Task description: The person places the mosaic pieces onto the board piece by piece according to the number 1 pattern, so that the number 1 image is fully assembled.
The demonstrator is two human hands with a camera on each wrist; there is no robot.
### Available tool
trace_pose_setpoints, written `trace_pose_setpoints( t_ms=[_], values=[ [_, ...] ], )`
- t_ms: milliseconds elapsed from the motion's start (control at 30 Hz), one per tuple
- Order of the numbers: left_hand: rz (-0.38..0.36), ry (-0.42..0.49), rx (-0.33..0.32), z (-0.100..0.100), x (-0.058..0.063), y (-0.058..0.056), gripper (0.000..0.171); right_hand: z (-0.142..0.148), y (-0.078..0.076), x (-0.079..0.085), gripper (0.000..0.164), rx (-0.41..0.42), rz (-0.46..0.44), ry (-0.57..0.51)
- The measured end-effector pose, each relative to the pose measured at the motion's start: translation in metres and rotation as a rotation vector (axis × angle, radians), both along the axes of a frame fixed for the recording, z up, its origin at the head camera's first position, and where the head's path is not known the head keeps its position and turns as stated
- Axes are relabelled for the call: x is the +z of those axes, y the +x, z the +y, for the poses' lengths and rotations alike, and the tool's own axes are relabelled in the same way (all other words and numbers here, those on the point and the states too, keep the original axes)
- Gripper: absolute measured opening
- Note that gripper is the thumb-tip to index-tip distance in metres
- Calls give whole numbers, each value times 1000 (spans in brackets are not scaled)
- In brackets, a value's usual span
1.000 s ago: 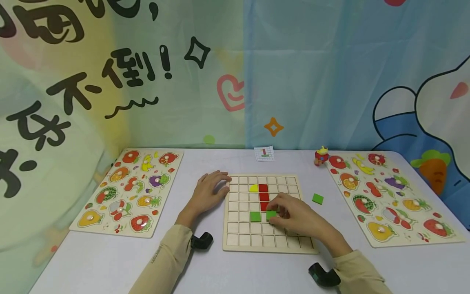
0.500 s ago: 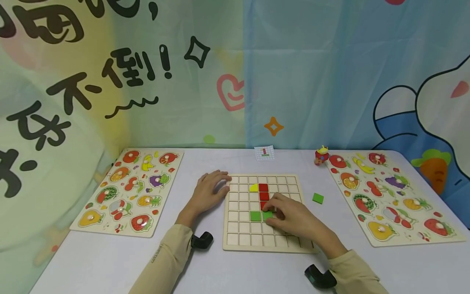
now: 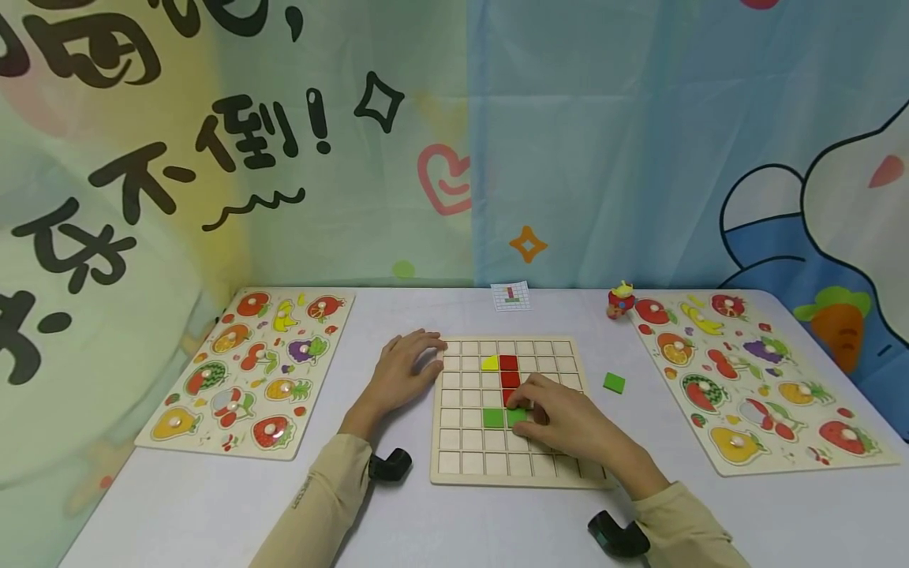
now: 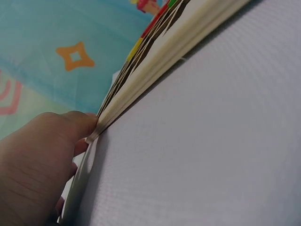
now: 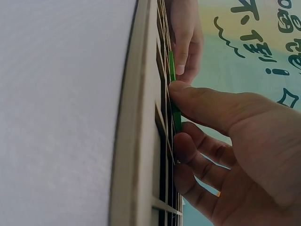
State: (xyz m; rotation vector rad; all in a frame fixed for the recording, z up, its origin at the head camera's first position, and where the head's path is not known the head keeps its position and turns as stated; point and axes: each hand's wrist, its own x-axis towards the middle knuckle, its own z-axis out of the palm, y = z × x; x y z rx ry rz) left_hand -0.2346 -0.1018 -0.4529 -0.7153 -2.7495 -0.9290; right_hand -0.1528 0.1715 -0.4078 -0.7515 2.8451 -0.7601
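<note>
A wooden grid board [image 3: 518, 483] lies flat on the table between the hands. My right hand [image 3: 568, 418] pinches a green square tile [image 3: 518, 415] between thumb and fingers, at a cell just below the column of red tiles [image 3: 509, 371]. Its neighbour on the left is another green tile [image 3: 493, 418] set in the grid. A yellow piece [image 3: 490, 363] with a slanted side sits left of the top red tile. At the board's upper left corner rests my left hand [image 3: 406, 372], thumb [image 4: 80, 125] touching the edge and fingers relaxed.
A loose green tile [image 3: 614, 383] lies right of the board. Behind are a small pattern card [image 3: 510, 297] and a toy figure [image 3: 621, 301]. Fruit puzzle boards stand left [image 3: 234, 439] and right [image 3: 731, 471]. A printed curtain [image 3: 568, 158] hangs at the back.
My right hand has moved slightly left, bringing its green tile up against the other green tile and into line with the grid. The left hand has stayed at the board's corner.
</note>
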Motion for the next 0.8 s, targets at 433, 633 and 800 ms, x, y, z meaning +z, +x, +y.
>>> trace_pose_setpoints(
  t_ms=[433,633,800],
  values=[
    [5,3,2,0,0,0,28,6,-1,4,23,24,-7,-32],
    [1,1,0,0,0,1,28,19,-6,8,18,-19,-12,-50],
    [2,-5,1,-1,0,0,28,35,-12,9,16,-53,-34,-67]
  ],
)
